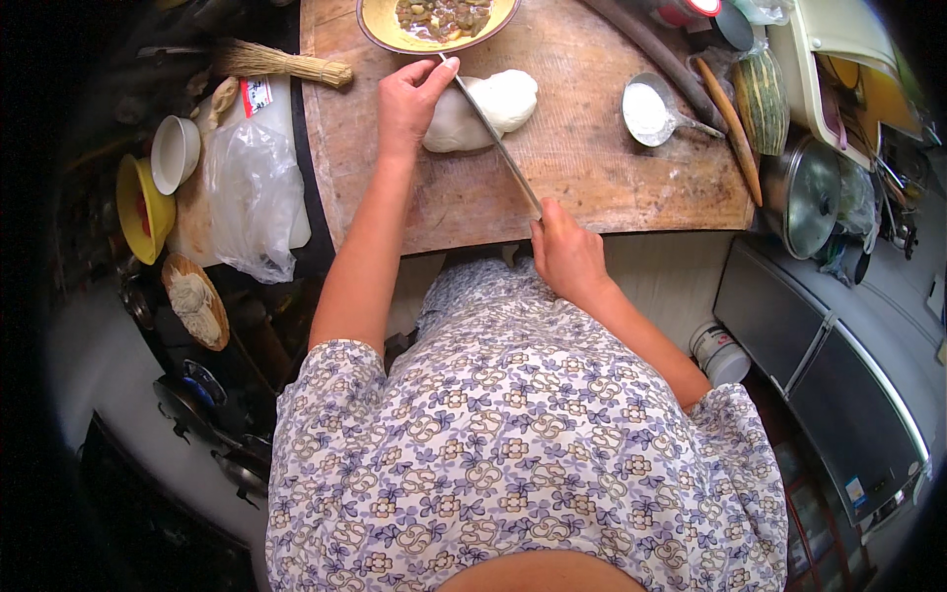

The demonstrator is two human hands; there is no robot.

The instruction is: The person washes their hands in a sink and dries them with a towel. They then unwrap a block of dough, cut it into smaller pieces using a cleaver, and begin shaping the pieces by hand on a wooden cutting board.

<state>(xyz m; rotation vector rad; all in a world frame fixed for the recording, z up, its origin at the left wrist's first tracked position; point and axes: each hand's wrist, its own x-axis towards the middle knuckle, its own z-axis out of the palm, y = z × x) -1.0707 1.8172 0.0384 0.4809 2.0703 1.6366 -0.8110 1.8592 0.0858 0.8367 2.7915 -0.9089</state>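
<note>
A pale lump of dough (516, 96) rests on the wooden board (592, 192). Slanting across it is a long metal blade, apparently a kitchen knife (500, 140), seen nearly edge-on. My right hand (568, 248) grips its near end, close to the board's front edge. At the far end, my left hand (414, 100) pinches the tip between thumb and fingers, just below a yellow enamel bowl (373, 29) of chopped food in liquid. Whether the blade's lower edge is in the dough cannot be told from above.
To the right lie a metal scoop of white flour (645, 111), a dark rolling pin (655, 55), a tapered wooden pin (729, 133) and a striped squash (762, 103). At left are a straw brush (288, 65), a plastic bag (251, 192) and a white bowl (175, 155).
</note>
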